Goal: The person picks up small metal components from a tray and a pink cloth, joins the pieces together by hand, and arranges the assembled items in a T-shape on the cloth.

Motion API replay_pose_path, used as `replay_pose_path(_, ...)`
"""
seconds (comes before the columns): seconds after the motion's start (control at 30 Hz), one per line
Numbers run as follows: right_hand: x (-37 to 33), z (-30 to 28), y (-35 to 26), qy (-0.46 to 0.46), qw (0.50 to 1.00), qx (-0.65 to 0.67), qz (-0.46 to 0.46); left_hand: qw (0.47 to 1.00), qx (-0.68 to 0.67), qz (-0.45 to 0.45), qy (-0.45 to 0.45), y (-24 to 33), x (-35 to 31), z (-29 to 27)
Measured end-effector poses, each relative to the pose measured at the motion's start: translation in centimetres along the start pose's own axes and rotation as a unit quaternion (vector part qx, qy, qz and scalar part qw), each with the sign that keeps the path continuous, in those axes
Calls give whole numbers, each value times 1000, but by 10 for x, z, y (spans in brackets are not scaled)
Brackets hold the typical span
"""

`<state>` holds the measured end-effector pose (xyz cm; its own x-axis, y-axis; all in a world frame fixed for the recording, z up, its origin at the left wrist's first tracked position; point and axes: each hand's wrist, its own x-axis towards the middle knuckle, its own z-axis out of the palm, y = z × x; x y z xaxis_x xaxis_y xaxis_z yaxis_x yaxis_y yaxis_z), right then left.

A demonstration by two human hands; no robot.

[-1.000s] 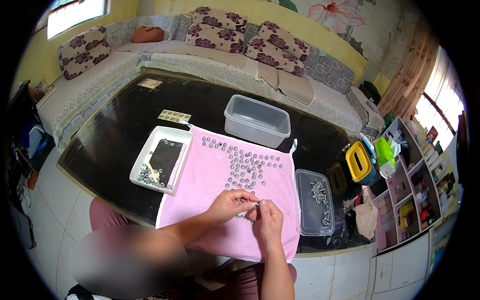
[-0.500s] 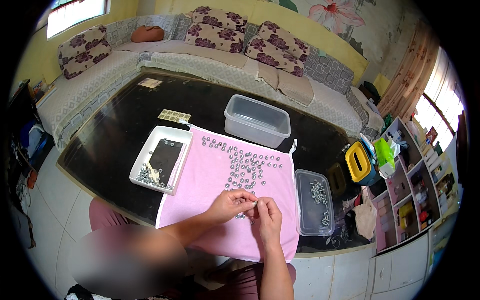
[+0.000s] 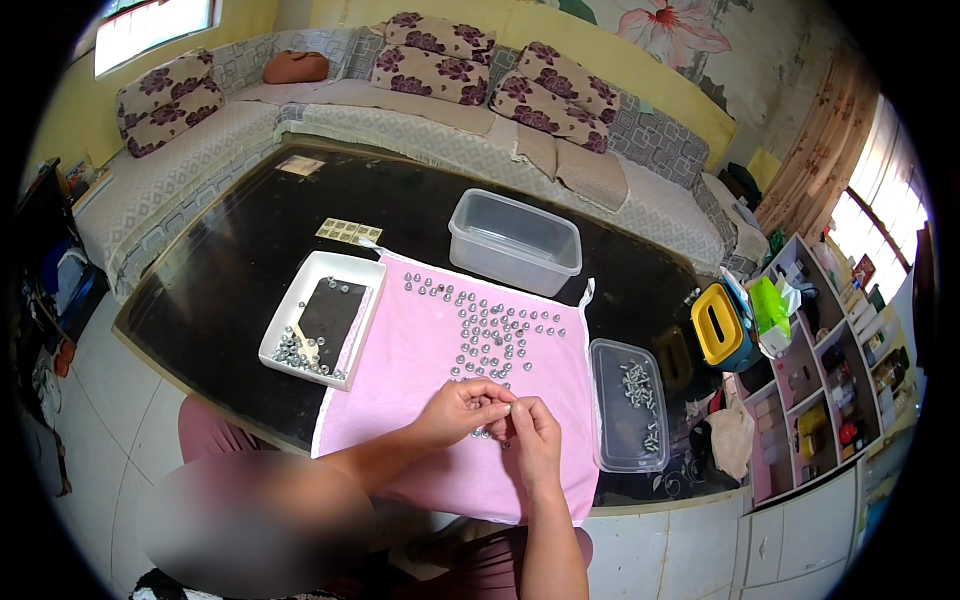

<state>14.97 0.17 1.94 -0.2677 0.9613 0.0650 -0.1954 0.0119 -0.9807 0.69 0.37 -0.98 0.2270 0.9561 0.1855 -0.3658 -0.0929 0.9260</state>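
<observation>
Above the front half of a pink cloth [image 3: 400, 350], my left hand [image 3: 467, 410] and my right hand [image 3: 537, 432] meet at the fingertips. Both are closed in a pinch around a small metal fastener, which the fingers almost wholly cover. Just beyond them, many small silver fasteners [image 3: 494, 338] stand in uneven rows on the cloth, and a few more lie under my hands. To the left, a white tray [image 3: 268, 335] holds loose metal nuts [image 3: 292, 352]. At the right, a transparent plastic lid [image 3: 622, 462] carries scattered short screws [image 3: 638, 385].
An open transparent plastic box [image 3: 515, 265] stands at the cloth's far edge on the dark table [image 3: 230, 260]. Beyond the lid are a yellow-topped container [image 3: 716, 322] and a shelf unit [image 3: 790, 390]. A sofa [image 3: 420, 125] runs along the far side.
My right fingertips have shifted slightly, and the small piece between my hands is less visible. My left hand and the laid-out pieces look the same.
</observation>
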Motion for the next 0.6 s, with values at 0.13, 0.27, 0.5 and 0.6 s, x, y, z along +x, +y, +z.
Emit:
replay_pose_path(0.13, 1, -5, 4, -16, 1000, 3, -9, 1000, -15, 8, -10, 7, 0, 5)
replay_pose_path(0.27, 2, -2, 6, 3, 1000, 28, -11, 1000, -8, 10, -1, 8, -1, 6)
replay_pose_path(0.5, 0, 1, 0, -10, 1000, 3, -5, 999, -3, 37, 5, 3, 1, 6)
replay_pose_path(0.6, 0, -3, 0, -27, 1000, 13, 6, 1000, 6, 11, -5, 6, -1, 4)
